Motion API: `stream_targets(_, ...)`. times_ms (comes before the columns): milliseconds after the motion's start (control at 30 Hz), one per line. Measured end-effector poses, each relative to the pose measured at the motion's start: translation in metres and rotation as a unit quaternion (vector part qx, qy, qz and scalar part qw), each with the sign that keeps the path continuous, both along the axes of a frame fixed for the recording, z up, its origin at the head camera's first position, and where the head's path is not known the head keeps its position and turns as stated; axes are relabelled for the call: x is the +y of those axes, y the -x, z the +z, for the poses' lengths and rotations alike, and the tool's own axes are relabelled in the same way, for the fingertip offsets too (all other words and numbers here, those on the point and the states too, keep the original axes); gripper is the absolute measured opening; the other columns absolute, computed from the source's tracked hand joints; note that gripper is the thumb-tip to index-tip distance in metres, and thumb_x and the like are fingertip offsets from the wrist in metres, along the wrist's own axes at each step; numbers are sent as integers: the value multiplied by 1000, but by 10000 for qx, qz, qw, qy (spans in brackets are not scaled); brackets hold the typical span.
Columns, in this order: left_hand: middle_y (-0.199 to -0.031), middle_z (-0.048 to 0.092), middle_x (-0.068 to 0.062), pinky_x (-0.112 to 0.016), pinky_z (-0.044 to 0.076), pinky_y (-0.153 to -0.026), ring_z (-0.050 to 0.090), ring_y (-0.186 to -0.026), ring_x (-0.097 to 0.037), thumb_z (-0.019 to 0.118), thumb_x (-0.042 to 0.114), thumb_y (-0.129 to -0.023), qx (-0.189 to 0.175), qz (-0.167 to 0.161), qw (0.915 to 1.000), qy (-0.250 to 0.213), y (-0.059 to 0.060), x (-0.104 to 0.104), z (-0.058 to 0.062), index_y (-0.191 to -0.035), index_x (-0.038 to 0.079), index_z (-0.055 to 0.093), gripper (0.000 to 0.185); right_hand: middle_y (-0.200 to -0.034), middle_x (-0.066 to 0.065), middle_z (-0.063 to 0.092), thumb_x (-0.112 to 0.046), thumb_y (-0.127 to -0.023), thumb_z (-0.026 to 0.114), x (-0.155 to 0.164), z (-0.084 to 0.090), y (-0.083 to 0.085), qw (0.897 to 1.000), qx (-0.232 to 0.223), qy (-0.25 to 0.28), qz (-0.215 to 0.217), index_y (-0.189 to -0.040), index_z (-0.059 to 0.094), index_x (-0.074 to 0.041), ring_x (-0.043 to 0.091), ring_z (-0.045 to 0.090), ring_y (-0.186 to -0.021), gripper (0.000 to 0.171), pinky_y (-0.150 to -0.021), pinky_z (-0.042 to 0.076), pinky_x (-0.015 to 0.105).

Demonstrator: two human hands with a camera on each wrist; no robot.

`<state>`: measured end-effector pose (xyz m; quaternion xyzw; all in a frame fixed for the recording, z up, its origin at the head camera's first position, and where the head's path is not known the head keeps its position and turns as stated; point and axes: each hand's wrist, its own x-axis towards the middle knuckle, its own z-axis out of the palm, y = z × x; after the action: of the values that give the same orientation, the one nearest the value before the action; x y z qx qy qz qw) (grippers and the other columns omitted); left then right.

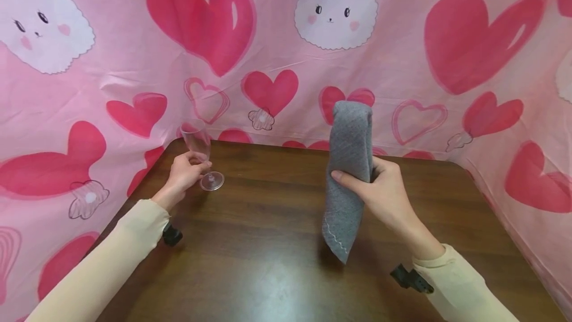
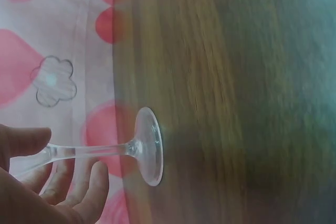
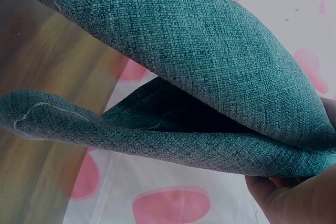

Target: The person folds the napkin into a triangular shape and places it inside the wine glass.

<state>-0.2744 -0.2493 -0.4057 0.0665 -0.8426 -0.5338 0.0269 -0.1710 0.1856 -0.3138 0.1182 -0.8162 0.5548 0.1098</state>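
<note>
At the table's back left, my left hand (image 1: pixel 185 175) grips a clear wine glass (image 1: pixel 196 140) low on its bowl, near the stem. The bowl points up and leans slightly left; the round foot (image 2: pixel 149 148) is in plain sight in the left wrist view. Whether that foot touches the table I cannot tell. To the right, my right hand (image 1: pixel 389 193) holds a folded grey cloth (image 1: pixel 350 143) upright, thumb across its front and the other fingers hidden behind. White wavy stitching crosses the lower end. In the right wrist view the cloth's folded layers (image 3: pixel 210 51) spread apart at that end.
Both hands are over a dark brown wooden table (image 1: pixel 268 232) with rounded back corners. A pink curtain (image 1: pixel 277 53) with hearts and rabbit faces hangs close behind it and along both sides. Small black devices (image 1: pixel 172 235) are worn at the wrists.
</note>
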Motion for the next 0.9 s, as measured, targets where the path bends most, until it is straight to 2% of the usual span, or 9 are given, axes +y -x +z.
stream_targets(200,-122,65,-23,-46,56,-96,63,-107,-29,66,10,-103,-69,-236,9997,-56,-3,18,1,-129,-7,60,32,-108,9,77,-25,-87,89,0,0,0,10000,16,56,5,-119,77,-3,24,75,-93,40,-78,61,35)
stream_targets(367,-120,68,-24,-43,59,-91,65,-103,-26,69,9,-101,58,-465,9989,78,-5,32,2,-126,-8,62,31,-109,9,77,-25,-88,89,3,1,-1,10000,47,43,-32,-120,76,-3,24,75,-93,41,-78,61,35)
stream_targets(533,-115,70,-23,-45,60,-87,67,-99,-24,72,6,-99,254,-761,9966,163,-6,49,0,-121,-9,64,27,-111,10,77,-23,-89,88,5,0,-2,10000,58,46,10,-122,76,-2,24,75,-94,41,-79,61,35)
stream_targets(767,-106,71,-17,-32,59,-73,69,-93,-25,75,6,-96,455,-1055,9924,439,-10,76,2,-112,-4,68,20,-110,10,77,-22,-89,88,7,-2,-4,9999,65,80,-6,-121,76,-2,24,75,-93,40,-78,61,35)
stream_targets(900,-100,73,-16,-30,56,-72,68,-89,-26,77,4,-94,620,-1210,9895,496,-13,92,6,-108,-3,69,18,-110,10,77,-23,-89,88,8,-2,-6,9999,32,106,-33,-121,76,-3,24,75,-93,40,-78,61,35)
